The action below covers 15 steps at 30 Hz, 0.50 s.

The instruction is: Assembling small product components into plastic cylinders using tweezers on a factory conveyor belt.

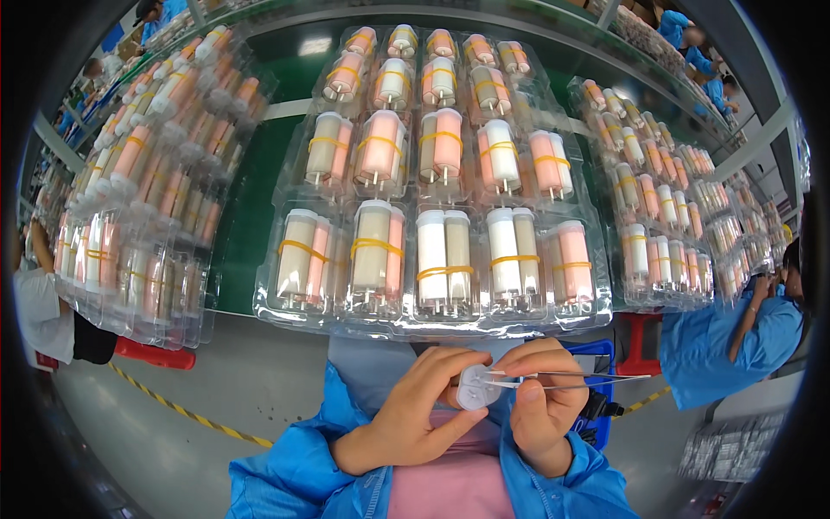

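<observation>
My left hand (413, 405) is closed round a small, round, white plastic piece (473, 394) with moulded ridges on the face turned up to me. Whether it is a loose cap or the end of something longer is hidden by the fingers. In my right hand (546, 402) is a pair of metal tweezers (596, 378), pinched between thumb and fingers. Its tips reach left to the edge of the white piece; I cannot tell if they grip anything. Both hands are close together in front of my body, just below the near edge of a clear plastic tray (363, 318).
The tray holds rows of grey, pink and white cylinders (444, 251) bound with yellow bands. Stacked trays stand left (130, 285) and right (670, 259) on the green bench (238, 242). A blue bin (596, 359) is beside my right hand. Co-workers (735, 342) sit at both sides.
</observation>
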Each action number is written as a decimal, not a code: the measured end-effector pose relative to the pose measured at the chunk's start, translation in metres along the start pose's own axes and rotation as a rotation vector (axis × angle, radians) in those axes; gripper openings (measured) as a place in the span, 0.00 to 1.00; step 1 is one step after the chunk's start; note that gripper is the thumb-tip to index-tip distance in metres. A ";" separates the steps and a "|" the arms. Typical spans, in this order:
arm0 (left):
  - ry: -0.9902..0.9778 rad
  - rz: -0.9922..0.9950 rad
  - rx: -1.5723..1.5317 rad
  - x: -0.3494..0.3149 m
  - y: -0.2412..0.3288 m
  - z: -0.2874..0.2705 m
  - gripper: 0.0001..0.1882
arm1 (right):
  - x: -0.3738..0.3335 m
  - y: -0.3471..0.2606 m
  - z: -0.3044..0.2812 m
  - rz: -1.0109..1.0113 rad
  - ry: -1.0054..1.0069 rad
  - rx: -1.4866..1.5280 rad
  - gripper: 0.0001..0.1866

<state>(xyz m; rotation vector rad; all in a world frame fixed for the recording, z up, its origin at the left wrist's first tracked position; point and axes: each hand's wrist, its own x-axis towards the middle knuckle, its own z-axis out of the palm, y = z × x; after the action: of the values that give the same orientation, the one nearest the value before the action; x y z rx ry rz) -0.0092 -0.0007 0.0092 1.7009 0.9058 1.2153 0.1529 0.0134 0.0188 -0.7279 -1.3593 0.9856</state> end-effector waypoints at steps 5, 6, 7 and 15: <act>-0.036 -0.158 -0.206 -0.009 0.001 0.002 0.27 | 0.001 -0.004 0.002 0.002 0.025 0.073 0.08; -0.042 -0.155 -0.202 -0.009 0.001 0.002 0.27 | 0.001 -0.003 0.001 -0.013 0.018 0.051 0.08; -0.049 -0.152 -0.199 -0.009 0.001 0.001 0.27 | 0.001 -0.002 0.000 -0.027 0.011 0.029 0.07; -0.069 -0.120 -0.136 -0.005 0.005 -0.002 0.28 | 0.009 -0.006 -0.005 -0.085 -0.093 -0.118 0.07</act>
<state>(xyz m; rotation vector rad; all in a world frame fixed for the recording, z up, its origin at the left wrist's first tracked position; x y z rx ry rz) -0.0120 -0.0067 0.0126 1.5491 0.8517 1.1065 0.1585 0.0190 0.0279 -0.7137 -1.5273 0.8862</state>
